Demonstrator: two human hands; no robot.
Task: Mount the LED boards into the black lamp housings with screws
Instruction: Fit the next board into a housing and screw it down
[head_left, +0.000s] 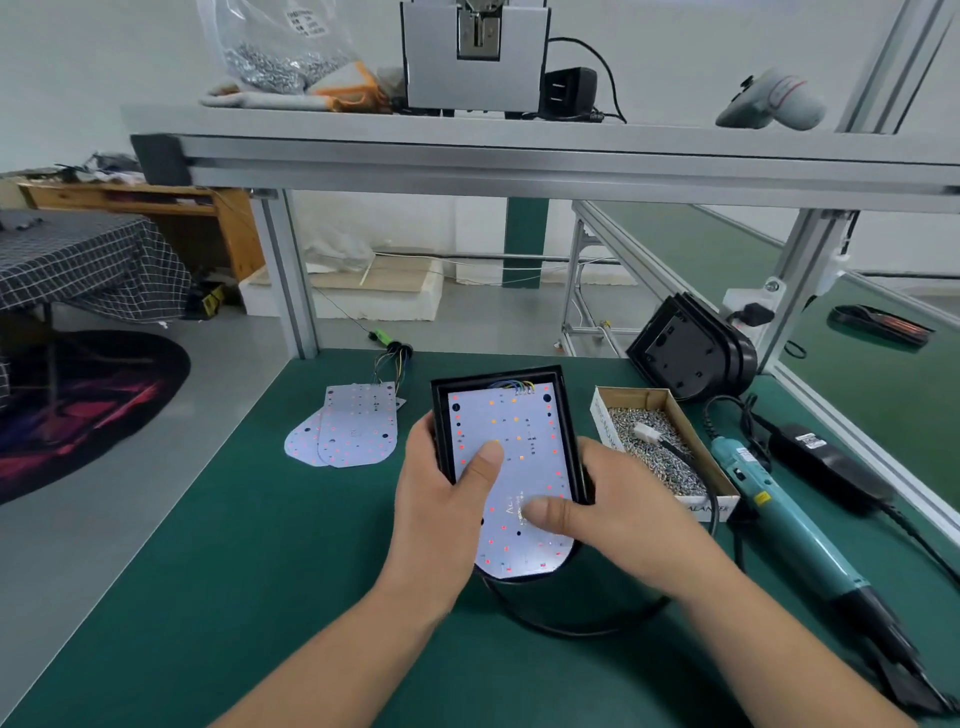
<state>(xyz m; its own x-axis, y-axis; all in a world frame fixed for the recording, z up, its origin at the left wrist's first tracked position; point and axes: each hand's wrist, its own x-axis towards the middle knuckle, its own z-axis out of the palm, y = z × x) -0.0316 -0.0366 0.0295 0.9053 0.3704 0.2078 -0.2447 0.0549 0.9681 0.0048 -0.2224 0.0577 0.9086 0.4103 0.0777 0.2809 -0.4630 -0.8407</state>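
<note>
A black lamp housing is held above the green table, with a white LED board lying inside it. My left hand grips the housing's left side, thumb pressed on the board. On the right side, my right hand grips the housing and its thumb presses the board's lower part. Coloured wires join the board at its far edge. Two spare LED boards lie to the left. A cardboard box of screws stands at the right, beside a teal electric screwdriver.
More black housings lean at the back right. A black power adapter and cables lie right of the screwdriver. An aluminium frame shelf spans overhead with a bag of screws and a device on it. The table's left edge drops to the floor.
</note>
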